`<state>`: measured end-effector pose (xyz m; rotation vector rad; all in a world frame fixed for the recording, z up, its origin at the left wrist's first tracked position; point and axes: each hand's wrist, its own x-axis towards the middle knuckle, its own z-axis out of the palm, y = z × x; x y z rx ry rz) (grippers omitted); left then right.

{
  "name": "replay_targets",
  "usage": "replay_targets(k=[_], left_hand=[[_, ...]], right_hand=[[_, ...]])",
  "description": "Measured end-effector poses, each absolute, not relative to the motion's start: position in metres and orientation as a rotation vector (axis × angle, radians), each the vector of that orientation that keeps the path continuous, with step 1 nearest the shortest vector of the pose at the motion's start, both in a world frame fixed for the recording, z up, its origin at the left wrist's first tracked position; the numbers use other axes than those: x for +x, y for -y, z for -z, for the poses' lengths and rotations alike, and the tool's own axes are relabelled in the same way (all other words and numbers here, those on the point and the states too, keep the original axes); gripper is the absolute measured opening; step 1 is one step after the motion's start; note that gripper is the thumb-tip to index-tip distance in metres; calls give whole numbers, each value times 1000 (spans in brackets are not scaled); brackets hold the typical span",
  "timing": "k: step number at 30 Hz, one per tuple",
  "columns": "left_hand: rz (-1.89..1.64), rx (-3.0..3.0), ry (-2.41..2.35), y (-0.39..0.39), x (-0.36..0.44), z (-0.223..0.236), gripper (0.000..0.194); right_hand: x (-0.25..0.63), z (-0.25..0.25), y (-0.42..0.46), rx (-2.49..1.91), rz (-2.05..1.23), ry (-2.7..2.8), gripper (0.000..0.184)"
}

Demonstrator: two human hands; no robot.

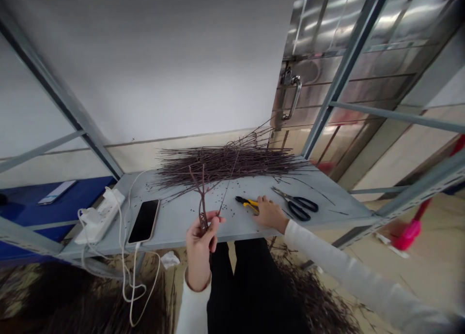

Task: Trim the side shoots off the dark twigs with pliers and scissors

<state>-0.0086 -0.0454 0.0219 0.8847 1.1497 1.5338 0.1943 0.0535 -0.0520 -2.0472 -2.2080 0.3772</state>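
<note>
My left hand (201,235) is closed around a dark, forked twig (203,198) that stands upright above the shelf's front edge. A thin, straight stem (228,184) also rises from these fingers, slanting up to the right. Over on the right, my right hand (269,212) rests low on the shelf, its fingers curled over the handles of yellow-and-black pliers (250,203). The jaws of the pliers point left. Beside that hand lie scissors (300,203) with black handle loops, blades partly apart.
A long heap of dark twigs (218,162) lies along the back of the grey shelf (174,220). A phone (144,221) on a white cable and a power strip (103,215) occupy the left end. Metal posts (345,77) frame both sides. More twigs (319,295) cover the floor.
</note>
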Motion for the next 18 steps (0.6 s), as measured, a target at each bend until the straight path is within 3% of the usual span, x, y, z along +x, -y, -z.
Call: replay_targets(k=[5,10,18], left_hand=[[-1504,885,-1145,44,-9,-17,33],[-1503,881,-1173,43,-5,-19,31],[-1477,857,-1184,45,1,-27,27]], right_hand=[[212,32,-32,-1768,-652,2193,29],[214,-1,7,-1253,-932,2032,37],[210,-22,22,-1094,-993,2069,36]])
